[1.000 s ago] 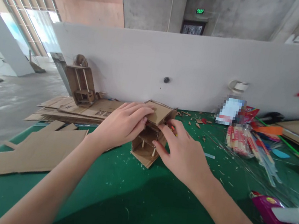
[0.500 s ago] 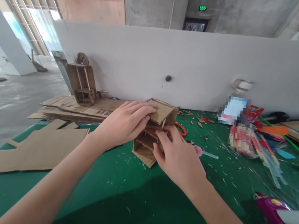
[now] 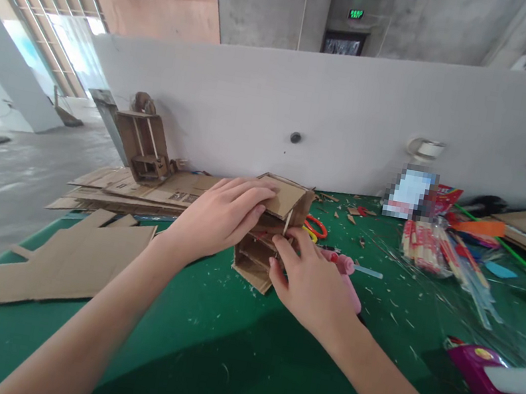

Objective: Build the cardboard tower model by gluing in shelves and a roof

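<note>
Shelved cardboard model (image 3: 285,199) stands on the green tabletop (image 3: 191,326). Left hand (image 3: 222,217) is clamped on the model's upper left. Right hand (image 3: 314,283) is at its right side, thumb and index slightly apart; cannot tell whether they touch the thin stick (image 3: 287,222) there. Pink glue gun (image 3: 351,294) lies right of the model.

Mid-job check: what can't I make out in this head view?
All in the head view:
Cardboard structure, upper left side: hidden by the left hand.
Whether the right hand grips the thin stick: contact too small to see.
Pink item: partly behind the right hand.
Purple device: cut off by the right edge.
Screen: content pixelated.
</note>
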A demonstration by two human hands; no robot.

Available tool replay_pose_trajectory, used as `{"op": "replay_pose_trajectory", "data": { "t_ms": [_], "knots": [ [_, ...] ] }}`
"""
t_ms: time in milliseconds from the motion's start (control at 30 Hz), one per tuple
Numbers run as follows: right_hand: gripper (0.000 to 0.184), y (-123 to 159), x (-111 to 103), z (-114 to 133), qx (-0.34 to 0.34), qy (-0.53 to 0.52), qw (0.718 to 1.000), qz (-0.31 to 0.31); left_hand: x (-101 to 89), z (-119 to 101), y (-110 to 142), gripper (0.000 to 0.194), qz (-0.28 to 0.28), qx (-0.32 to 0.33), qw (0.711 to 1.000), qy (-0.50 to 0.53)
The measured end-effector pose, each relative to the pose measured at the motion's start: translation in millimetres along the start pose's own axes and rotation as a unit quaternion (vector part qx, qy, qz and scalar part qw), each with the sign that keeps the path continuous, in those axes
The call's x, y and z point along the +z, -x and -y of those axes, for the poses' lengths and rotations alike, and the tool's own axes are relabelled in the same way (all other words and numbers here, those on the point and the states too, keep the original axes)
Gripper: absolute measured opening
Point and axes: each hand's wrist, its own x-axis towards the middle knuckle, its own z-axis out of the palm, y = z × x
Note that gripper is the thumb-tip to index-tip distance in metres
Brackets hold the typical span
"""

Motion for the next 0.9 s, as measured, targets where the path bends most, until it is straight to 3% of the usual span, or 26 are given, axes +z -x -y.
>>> {"op": "replay_pose_trajectory", "data": {
  "t_ms": [900],
  "knots": [
    [0.024,2.7,3.4,-0.8,-0.009,-0.011,1.000,0.009,-3.1,1.7,-1.1,0.028,-0.009,0.014,1.000,-0.001]
  ]
}}
